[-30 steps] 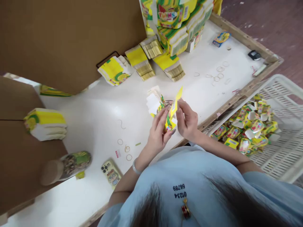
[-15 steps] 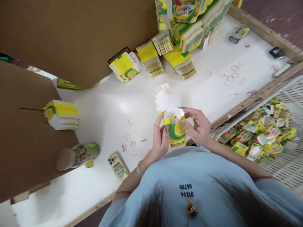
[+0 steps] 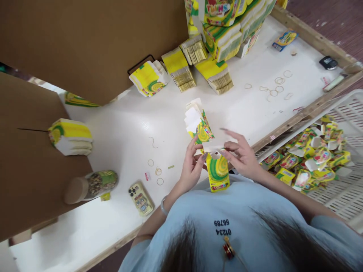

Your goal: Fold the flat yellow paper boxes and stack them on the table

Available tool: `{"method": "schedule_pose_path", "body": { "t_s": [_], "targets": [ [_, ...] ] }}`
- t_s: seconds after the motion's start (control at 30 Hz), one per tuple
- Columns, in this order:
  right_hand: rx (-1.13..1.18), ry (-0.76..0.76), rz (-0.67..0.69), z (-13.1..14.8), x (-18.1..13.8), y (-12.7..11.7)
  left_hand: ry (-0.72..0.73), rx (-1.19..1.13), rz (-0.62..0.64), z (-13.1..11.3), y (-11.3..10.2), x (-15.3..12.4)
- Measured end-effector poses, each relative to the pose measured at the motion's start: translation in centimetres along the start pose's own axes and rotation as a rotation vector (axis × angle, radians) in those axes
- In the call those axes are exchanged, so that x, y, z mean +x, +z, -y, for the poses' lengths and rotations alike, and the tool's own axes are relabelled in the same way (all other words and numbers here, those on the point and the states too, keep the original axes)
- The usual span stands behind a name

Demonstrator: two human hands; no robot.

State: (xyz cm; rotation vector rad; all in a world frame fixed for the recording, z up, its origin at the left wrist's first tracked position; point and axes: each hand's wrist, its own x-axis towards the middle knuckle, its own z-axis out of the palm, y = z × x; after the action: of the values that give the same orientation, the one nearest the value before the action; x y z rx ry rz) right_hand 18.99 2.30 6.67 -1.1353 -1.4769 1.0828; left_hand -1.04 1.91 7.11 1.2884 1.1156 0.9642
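1. Carton (image 3: 218, 172), yellow with a green swirl, is held in front of the blue shirt (image 3: 198, 230), to the right of the phone (image 3: 141, 198).
2. Its upper left edge is grasped between thumb and fingers by the left hand (image 3: 193, 164), the one of the two hands nearer the phone.
3. Its upper right corner is met by the thumb of the right hand (image 3: 242, 156), farther right of the phone; the forefinger is stretched clear, and whether anything is pinched by the other fingers cannot be told.
4. Half a second ago, the mouth was spread between both hands and its white inside was broadly shown; now the white flap (image 3: 214, 145) is seen as a narrow strip across the top, and the right forefinger has been lifted off. From this, the work is judged to have passed from opening out to handling the flap, with that end not yet closed.
5. Flat cartons (image 3: 202, 130) are piled just past the fingers, beyond and to the right of the phone.
6. Rubber bands (image 3: 158, 171) are scattered on the table (image 3: 119, 143) near the phone; a jar (image 3: 102, 183) is seen to its left.
7. Bundled cartons (image 3: 179, 70) are set well beyond the phone, and loose cartons (image 3: 310, 153) are held by a white basket (image 3: 353, 113) well to its right.
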Motion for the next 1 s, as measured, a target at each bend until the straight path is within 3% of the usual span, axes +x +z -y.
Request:
{"method": "schedule_pose_path", "body": {
  "t_s": [0.13, 0.2, 0.27, 0.4, 0.47, 0.7, 0.87, 1.0],
  "targets": [
    [-0.031, -0.174, 0.141, -0.8, 0.1, -1.7, -0.056, -0.068, 0.139, -0.2, -0.1, -0.3],
    [-0.001, -0.205, 0.196, -0.8, 0.1, -2.2, -0.047, -0.098, 0.127, -0.3, -0.2, -0.3],
    [0.077, -0.095, 0.265, -0.4, 0.1, -2.4, -0.045, -0.085, 0.089, -0.5, -0.1, -0.3],
    [0.246, 0.302, 0.349, 0.9, 0.1, -1.9, -0.061, -0.061, 0.071, -0.8, 0.0, -0.1],
    [0.313, 0.409, 0.369, 1.2, 0.2, -1.7, -0.075, -0.048, 0.070, -0.9, 0.0, -0.1],
    [0.407, 0.496, 0.383, 1.5, 0.8, -2.5, -0.028, 0.002, 0.045, -0.7, 0.0, -0.2],
    [0.558, 0.569, 0.434, 0.9, 1.2, -2.9, 0.043, 0.038, 0.138, -0.3, -0.3, -0.3],
    [0.608, 0.647, 0.313, 0.3, 0.7, -2.3, 0.197, 0.144, 0.177, -0.2, -1.4, 1.6]
  ]
}}
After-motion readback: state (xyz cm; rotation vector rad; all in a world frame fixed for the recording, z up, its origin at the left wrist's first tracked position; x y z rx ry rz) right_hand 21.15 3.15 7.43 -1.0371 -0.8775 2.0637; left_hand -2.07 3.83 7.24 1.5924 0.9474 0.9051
